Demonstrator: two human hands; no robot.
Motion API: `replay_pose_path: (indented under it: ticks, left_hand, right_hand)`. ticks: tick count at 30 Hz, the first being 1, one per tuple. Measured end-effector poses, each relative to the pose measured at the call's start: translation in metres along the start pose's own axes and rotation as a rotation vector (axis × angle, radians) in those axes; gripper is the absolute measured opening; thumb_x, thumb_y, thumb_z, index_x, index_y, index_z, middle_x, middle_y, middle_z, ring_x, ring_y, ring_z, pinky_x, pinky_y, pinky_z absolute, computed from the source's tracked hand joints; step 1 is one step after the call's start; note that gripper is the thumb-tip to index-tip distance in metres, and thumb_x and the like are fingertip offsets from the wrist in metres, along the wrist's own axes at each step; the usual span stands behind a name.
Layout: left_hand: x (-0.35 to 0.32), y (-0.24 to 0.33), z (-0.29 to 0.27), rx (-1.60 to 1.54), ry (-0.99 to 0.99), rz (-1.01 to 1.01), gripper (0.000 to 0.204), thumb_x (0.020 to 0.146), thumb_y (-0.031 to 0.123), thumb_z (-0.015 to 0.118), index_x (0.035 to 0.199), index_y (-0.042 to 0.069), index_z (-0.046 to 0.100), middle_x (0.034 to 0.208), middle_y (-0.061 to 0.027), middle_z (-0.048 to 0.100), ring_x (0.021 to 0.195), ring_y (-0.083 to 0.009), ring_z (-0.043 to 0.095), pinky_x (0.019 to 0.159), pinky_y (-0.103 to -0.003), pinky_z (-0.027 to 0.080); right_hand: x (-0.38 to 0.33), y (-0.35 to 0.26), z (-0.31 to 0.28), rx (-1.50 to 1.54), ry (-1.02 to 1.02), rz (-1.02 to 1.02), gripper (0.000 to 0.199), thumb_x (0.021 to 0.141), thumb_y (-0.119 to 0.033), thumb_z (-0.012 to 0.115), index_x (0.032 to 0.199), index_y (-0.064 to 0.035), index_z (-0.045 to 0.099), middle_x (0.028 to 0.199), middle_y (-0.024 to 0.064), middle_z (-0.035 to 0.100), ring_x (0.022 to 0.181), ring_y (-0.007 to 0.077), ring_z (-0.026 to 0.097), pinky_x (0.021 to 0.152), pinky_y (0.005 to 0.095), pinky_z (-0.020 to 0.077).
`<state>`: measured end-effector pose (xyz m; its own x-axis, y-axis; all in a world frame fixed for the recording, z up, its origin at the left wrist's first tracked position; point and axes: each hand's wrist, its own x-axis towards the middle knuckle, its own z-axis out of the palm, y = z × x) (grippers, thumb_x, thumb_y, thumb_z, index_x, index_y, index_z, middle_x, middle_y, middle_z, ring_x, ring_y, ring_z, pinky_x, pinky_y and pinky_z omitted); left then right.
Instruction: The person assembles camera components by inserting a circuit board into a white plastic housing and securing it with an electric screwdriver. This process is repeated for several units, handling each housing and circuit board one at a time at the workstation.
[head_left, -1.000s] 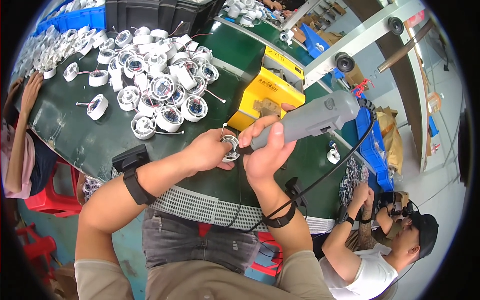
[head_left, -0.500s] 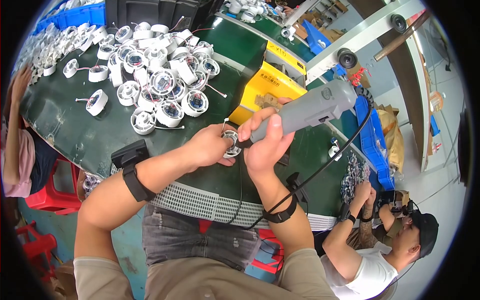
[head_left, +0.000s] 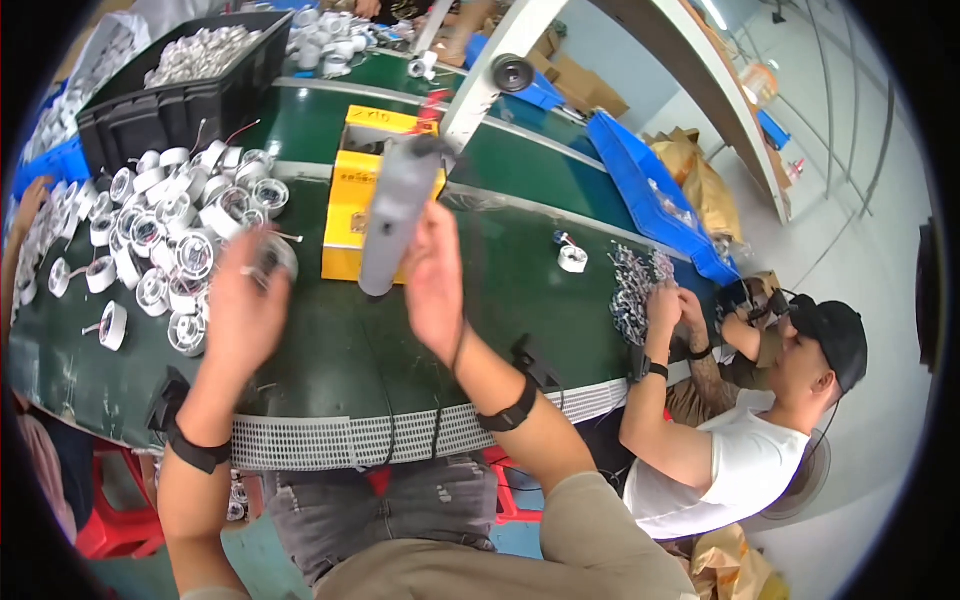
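Note:
My left hand (head_left: 245, 315), blurred by motion, is at the right side of a pile of white round housings (head_left: 150, 232). A white round housing (head_left: 284, 257) shows between its thumb and fingers, partly hidden by them. In front of the yellow box, my right hand (head_left: 437, 285) has a grey electric screwdriver (head_left: 388, 232) against its fingers. The tool stands nearly upright, its upper end smeared; part of the grip is hidden behind it. Wires and small boards show in several of the piled housings.
Behind the tool stands a yellow box (head_left: 343, 215). A black crate (head_left: 130, 125) of small white parts is at the far left, a blue tray (head_left: 645, 190) at the right. One white housing (head_left: 572, 260) lies apart. A co-worker (head_left: 720, 430) handles a wire heap (head_left: 630, 300).
My left hand has moved left to the pile with the housing. The screwdriver has come off it, swung upright and shifted left with my right hand. The view has turned.

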<state>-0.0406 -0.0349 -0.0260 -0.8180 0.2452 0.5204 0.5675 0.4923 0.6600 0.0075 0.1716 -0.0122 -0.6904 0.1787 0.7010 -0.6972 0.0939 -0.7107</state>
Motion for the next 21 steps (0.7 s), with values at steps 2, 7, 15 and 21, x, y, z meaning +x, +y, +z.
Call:
replay_pose_path:
  ticks: [2,7,15,21]
  left_hand:
    - [0.011,0.008,-0.014,-0.065,0.292,-0.048,0.067,0.076,-0.002,0.064,0.139,0.006,0.042,0.142,-0.0252,0.038,0.13,-0.0426,0.04,0.096,-0.041,0.047]
    - [0.014,0.012,-0.019,0.162,0.316,0.042,0.076,0.075,-0.002,0.066,0.144,0.008,0.035,0.149,-0.0227,0.029,0.135,-0.0435,0.032,0.103,-0.045,0.039]
    - [-0.005,0.025,-0.003,-0.208,-0.302,0.165,0.019,0.08,0.003,0.067,0.099,-0.001,0.066,0.089,-0.0132,0.068,0.077,-0.0235,0.069,0.07,-0.031,0.054]
    - [-0.021,0.043,0.014,-0.513,-0.639,0.203,0.055,0.084,0.013,0.07,0.133,0.003,0.047,0.124,-0.0169,0.055,0.108,-0.0273,0.06,0.088,-0.034,0.053]
  right_hand:
    - [0.006,-0.005,-0.054,-0.303,0.053,0.114,0.042,0.095,-0.022,0.058,0.129,-0.002,0.043,0.109,0.0089,0.056,0.1,0.0182,0.056,0.092,0.033,0.0457]
    - [0.001,0.021,-0.225,-1.426,0.471,0.119,0.075,0.072,-0.021,0.079,0.132,0.0034,0.041,0.124,0.0245,0.053,0.121,0.0394,0.047,0.106,0.0429,0.0358]
    - [-0.024,0.009,-0.262,-1.403,0.39,0.409,0.07,0.072,-0.03,0.078,0.127,0.0006,0.047,0.118,0.0237,0.054,0.107,0.0385,0.057,0.092,0.0429,0.0466]
    - [-0.043,-0.031,-0.112,-1.115,0.126,0.159,0.064,0.07,-0.022,0.082,0.118,0.002,0.047,0.106,0.0193,0.058,0.093,0.0292,0.062,0.084,0.0364,0.0496]
